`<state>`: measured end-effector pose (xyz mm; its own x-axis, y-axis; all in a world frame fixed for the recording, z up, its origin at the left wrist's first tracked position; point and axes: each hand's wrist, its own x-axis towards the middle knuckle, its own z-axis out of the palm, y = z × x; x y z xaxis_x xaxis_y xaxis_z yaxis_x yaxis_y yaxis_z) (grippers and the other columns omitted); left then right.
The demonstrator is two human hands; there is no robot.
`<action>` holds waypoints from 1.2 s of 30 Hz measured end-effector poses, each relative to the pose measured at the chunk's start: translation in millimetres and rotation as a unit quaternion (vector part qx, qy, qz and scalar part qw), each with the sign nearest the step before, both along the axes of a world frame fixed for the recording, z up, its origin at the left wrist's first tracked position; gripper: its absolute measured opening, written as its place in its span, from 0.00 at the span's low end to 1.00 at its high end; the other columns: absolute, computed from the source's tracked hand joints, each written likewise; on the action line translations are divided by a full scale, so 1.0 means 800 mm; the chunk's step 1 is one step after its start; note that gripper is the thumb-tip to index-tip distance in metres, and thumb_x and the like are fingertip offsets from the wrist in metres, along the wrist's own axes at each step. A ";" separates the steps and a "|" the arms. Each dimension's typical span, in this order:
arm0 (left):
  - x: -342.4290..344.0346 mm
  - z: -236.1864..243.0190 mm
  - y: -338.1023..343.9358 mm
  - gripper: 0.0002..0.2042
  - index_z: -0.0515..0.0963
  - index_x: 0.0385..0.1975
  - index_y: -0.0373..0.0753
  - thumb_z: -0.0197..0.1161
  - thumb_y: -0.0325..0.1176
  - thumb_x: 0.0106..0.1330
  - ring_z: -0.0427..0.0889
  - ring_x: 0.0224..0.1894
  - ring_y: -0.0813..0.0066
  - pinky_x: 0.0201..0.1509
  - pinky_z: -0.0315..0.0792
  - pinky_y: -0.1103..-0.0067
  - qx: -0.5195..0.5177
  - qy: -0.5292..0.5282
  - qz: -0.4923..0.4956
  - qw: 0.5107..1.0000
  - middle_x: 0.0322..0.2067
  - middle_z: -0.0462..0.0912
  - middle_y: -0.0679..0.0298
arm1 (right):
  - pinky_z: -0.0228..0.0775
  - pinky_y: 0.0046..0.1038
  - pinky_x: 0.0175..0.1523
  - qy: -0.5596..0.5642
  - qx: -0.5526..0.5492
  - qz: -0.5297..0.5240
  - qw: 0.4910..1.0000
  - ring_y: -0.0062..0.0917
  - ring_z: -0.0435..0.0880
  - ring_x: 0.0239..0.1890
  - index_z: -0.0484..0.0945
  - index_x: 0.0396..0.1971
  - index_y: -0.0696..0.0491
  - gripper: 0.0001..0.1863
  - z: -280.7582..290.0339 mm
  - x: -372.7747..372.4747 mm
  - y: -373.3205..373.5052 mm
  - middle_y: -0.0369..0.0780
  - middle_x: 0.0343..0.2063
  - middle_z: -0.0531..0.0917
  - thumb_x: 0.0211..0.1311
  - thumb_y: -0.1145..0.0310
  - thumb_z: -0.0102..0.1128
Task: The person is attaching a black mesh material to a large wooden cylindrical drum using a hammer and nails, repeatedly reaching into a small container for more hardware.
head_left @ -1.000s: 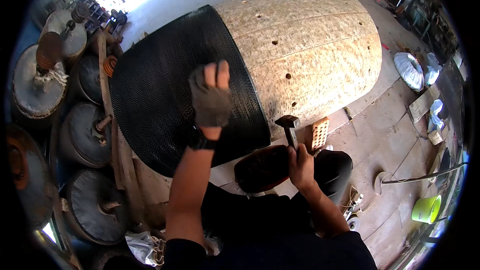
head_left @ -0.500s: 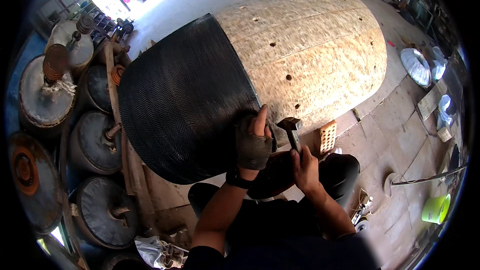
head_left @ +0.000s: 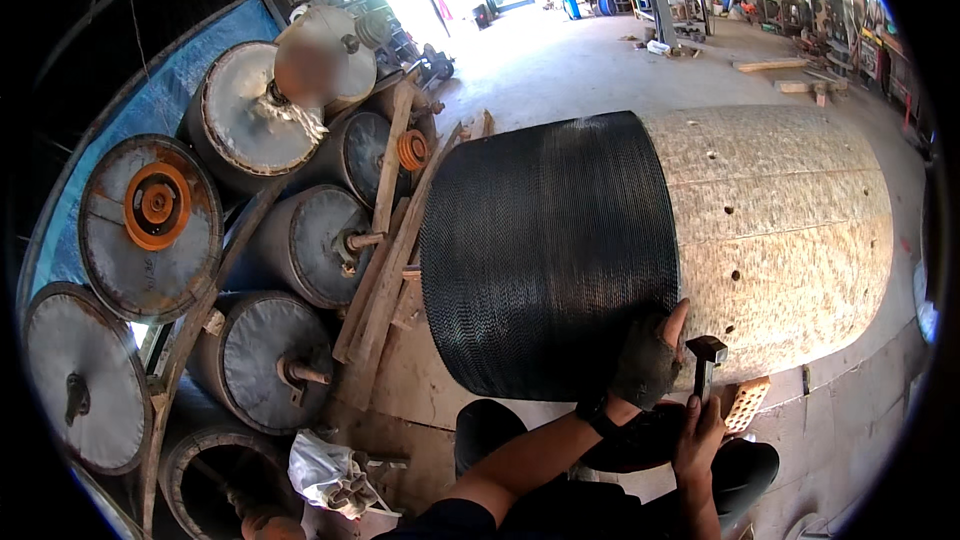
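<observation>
A large barrel-shaped drum lies on its side before me. Its right part is a pale, rough, wood-like surface [head_left: 790, 210] with dark holes; a black ribbed covering [head_left: 545, 250] wraps the left part. My left hand [head_left: 645, 365], in a dark fingerless glove, rests on the covering at its right edge, by the seam. One finger stretches up along that edge; the others are partly hidden, and I see nothing held there. My right hand [head_left: 697, 440] grips a hammer [head_left: 706, 360] by its handle, head up, beside the left hand and in front of the pale surface.
Several metal drums with protruding shafts, such as a grey-ended one [head_left: 275, 360], are stacked at the left. Wooden planks [head_left: 385, 290] lean between them and the big drum. A perforated brick [head_left: 747, 403] sits under its near right side. A white sack [head_left: 325, 475] lies lower left.
The view has swung left and up, so the drum appears further right and more of the stacked drums shows. My left hand stays at the covering's edge; my right still grips the hammer.
</observation>
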<state>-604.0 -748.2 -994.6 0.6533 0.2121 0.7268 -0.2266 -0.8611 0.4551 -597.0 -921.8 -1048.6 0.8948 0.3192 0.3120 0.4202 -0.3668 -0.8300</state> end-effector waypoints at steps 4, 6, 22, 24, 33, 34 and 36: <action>0.002 0.006 -0.011 0.37 0.62 0.70 0.34 0.64 0.22 0.56 0.78 0.37 0.54 0.46 0.71 0.61 0.028 0.005 0.035 0.999 0.37 0.78 0.52 | 0.61 0.42 0.27 0.006 0.081 0.012 0.997 0.39 0.71 0.20 0.68 0.30 0.60 0.16 0.000 -0.009 0.004 0.51 0.18 0.74 0.78 0.64 0.50; 0.009 0.003 -0.017 0.38 0.61 0.70 0.33 0.64 0.22 0.55 0.77 0.36 0.55 0.44 0.70 0.62 0.046 -0.013 0.063 0.997 0.35 0.78 0.53 | 0.67 0.43 0.28 -0.013 0.058 0.010 0.998 0.53 0.79 0.22 0.69 0.33 0.61 0.13 0.016 -0.014 0.001 0.55 0.19 0.77 0.76 0.67 0.51; 0.015 -0.005 -0.034 0.41 0.57 0.71 0.28 0.65 0.22 0.54 0.75 0.42 0.52 0.50 0.68 0.60 0.053 -0.007 0.090 0.995 0.41 0.78 0.50 | 0.65 0.47 0.29 -0.046 -0.022 -0.010 0.999 0.61 0.76 0.27 0.66 0.34 0.60 0.11 0.027 -0.010 -0.010 0.56 0.20 0.74 0.75 0.69 0.50; 0.016 -0.005 -0.034 0.41 0.57 0.71 0.28 0.65 0.22 0.54 0.75 0.43 0.51 0.51 0.68 0.60 0.056 -0.006 0.093 0.994 0.43 0.78 0.49 | 0.64 0.47 0.29 -0.047 -0.004 -0.027 0.999 0.61 0.76 0.26 0.66 0.34 0.60 0.11 0.036 -0.018 -0.012 0.56 0.20 0.74 0.75 0.69 0.50; -0.031 0.014 -0.041 0.34 0.62 0.69 0.29 0.62 0.25 0.60 0.75 0.48 0.51 0.56 0.70 0.61 0.069 -0.021 0.048 0.996 0.46 0.76 0.51 | 0.64 0.48 0.29 -0.063 0.029 -0.026 0.997 0.60 0.76 0.27 0.66 0.33 0.59 0.11 0.016 -0.013 -0.019 0.58 0.20 0.74 0.75 0.68 0.49; -0.044 -0.005 -0.042 0.32 0.65 0.67 0.30 0.63 0.26 0.60 0.75 0.50 0.51 0.58 0.70 0.60 0.080 -0.003 0.042 0.996 0.48 0.77 0.50 | 0.64 0.47 0.29 -0.075 0.030 -0.027 0.996 0.60 0.76 0.27 0.66 0.33 0.59 0.11 0.011 -0.014 -0.018 0.57 0.20 0.74 0.75 0.68 0.49; -0.075 -0.029 -0.048 0.29 0.69 0.64 0.31 0.65 0.30 0.61 0.76 0.52 0.50 0.60 0.70 0.60 0.069 0.136 0.008 0.988 0.51 0.77 0.49 | 0.64 0.47 0.29 -0.018 -0.032 -0.002 0.999 0.60 0.76 0.26 0.67 0.34 0.60 0.11 0.008 -0.007 -0.016 0.56 0.21 0.75 0.75 0.67 0.49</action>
<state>-664.2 -786.6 -1017.8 0.8262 0.1364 0.5467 -0.0966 -0.9216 0.3758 -602.4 -934.6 -1042.6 0.8852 0.3355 0.3222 0.4470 -0.4216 -0.7890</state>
